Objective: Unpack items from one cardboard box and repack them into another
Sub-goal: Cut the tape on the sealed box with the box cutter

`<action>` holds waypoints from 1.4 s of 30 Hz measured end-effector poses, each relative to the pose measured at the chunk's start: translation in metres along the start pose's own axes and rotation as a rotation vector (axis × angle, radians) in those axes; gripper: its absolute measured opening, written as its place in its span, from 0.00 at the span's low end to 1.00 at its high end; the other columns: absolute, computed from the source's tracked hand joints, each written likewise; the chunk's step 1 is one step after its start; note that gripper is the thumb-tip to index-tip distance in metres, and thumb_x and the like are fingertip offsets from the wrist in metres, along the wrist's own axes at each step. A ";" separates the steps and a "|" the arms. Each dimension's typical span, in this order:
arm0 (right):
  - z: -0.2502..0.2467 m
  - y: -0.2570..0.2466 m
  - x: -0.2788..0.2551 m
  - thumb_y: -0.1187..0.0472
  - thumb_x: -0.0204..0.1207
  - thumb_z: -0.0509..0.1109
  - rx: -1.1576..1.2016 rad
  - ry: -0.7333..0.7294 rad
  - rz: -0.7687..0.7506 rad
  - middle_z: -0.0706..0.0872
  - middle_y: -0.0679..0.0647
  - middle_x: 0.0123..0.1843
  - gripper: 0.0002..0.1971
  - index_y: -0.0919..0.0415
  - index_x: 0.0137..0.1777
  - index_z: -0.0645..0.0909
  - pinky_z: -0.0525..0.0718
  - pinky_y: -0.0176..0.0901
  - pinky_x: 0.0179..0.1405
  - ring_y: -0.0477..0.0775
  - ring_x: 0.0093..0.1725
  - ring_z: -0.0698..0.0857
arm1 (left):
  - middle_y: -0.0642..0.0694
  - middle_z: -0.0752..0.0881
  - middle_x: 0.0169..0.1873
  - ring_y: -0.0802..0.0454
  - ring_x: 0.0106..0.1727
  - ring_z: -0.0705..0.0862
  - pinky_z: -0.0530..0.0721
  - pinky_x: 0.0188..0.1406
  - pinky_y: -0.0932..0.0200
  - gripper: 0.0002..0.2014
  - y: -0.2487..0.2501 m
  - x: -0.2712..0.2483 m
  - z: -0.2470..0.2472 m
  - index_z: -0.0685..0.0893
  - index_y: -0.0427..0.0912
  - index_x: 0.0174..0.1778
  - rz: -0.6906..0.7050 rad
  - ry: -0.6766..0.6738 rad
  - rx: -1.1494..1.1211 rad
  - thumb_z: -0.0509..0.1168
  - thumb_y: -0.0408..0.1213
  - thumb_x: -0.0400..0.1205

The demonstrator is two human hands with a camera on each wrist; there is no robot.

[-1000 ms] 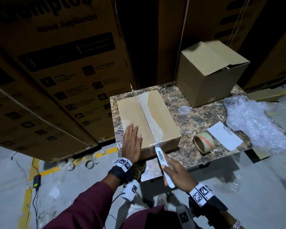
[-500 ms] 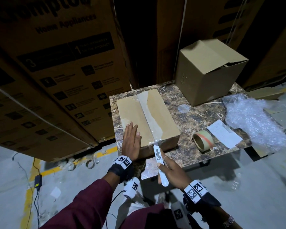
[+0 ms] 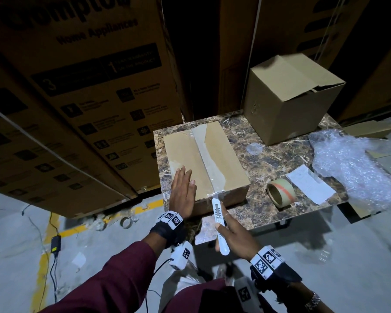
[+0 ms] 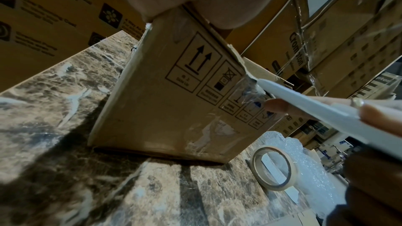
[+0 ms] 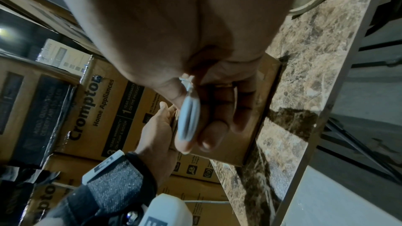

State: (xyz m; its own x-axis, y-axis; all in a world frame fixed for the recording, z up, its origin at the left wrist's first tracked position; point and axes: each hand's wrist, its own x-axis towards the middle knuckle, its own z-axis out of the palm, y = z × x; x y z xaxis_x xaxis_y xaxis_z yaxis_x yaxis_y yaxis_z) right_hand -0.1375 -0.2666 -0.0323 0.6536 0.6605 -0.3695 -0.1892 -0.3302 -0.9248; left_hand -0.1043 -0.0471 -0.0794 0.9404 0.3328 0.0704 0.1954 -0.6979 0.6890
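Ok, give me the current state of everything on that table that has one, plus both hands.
Flat taped box: closed, tape strip along its top seam intact.
Box cutter: tip at the near end of the tape seam.
Right hand: grips the cutter.
Left hand: flat on the box top, fingers straight.
Tall box: flaps folded over, one corner gapping, no tape visible.
Tape roll: standing on edge.
Bubble wrap: loose, crumpled.
Paper slip: lying flat.

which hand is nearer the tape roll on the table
Right. The right hand grips the white cutter just off the table's near edge, beside the tape roll; the left hand rests flat on the sealed box, farther away.
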 end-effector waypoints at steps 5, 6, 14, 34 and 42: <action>0.001 -0.003 0.003 0.61 0.90 0.56 0.039 -0.019 0.004 0.88 0.46 0.32 0.35 0.44 0.88 0.38 0.86 0.44 0.39 0.56 0.33 0.89 | 0.52 0.54 0.90 0.57 0.89 0.46 0.48 0.88 0.50 0.39 -0.001 0.000 -0.002 0.64 0.48 0.88 0.009 -0.017 0.005 0.35 0.65 0.85; 0.000 -0.004 0.003 0.61 0.91 0.56 0.060 -0.029 0.004 0.89 0.46 0.32 0.35 0.45 0.87 0.38 0.86 0.45 0.40 0.56 0.33 0.89 | 0.52 0.54 0.90 0.57 0.90 0.46 0.48 0.89 0.49 0.39 0.000 0.000 -0.002 0.64 0.48 0.88 0.010 -0.013 0.014 0.35 0.65 0.86; 0.009 -0.002 0.002 0.59 0.90 0.57 0.053 0.010 0.010 0.91 0.48 0.35 0.36 0.41 0.87 0.36 0.87 0.44 0.40 0.55 0.35 0.90 | 0.51 0.54 0.89 0.56 0.90 0.46 0.47 0.89 0.51 0.35 0.002 -0.001 -0.003 0.64 0.47 0.88 0.009 -0.020 0.013 0.38 0.61 0.88; 0.003 0.008 -0.003 0.60 0.90 0.57 0.160 -0.022 -0.041 0.88 0.53 0.31 0.34 0.40 0.86 0.41 0.85 0.50 0.40 0.58 0.32 0.86 | 0.52 0.54 0.89 0.58 0.89 0.47 0.48 0.89 0.49 0.37 0.000 0.001 0.000 0.65 0.49 0.87 -0.009 -0.006 -0.017 0.36 0.63 0.87; -0.002 0.008 -0.004 0.61 0.90 0.58 0.104 -0.014 -0.013 0.89 0.51 0.34 0.33 0.39 0.86 0.44 0.85 0.46 0.37 0.58 0.32 0.87 | 0.53 0.52 0.90 0.58 0.89 0.45 0.45 0.89 0.49 0.35 0.003 0.000 -0.007 0.61 0.49 0.89 -0.028 -0.067 -0.037 0.39 0.61 0.87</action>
State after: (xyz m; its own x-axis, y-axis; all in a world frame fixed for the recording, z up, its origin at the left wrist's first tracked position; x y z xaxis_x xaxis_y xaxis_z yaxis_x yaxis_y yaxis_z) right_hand -0.1400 -0.2726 -0.0378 0.6466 0.6735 -0.3581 -0.2562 -0.2505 -0.9336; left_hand -0.1057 -0.0450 -0.0718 0.9515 0.3076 0.0033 0.2124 -0.6645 0.7165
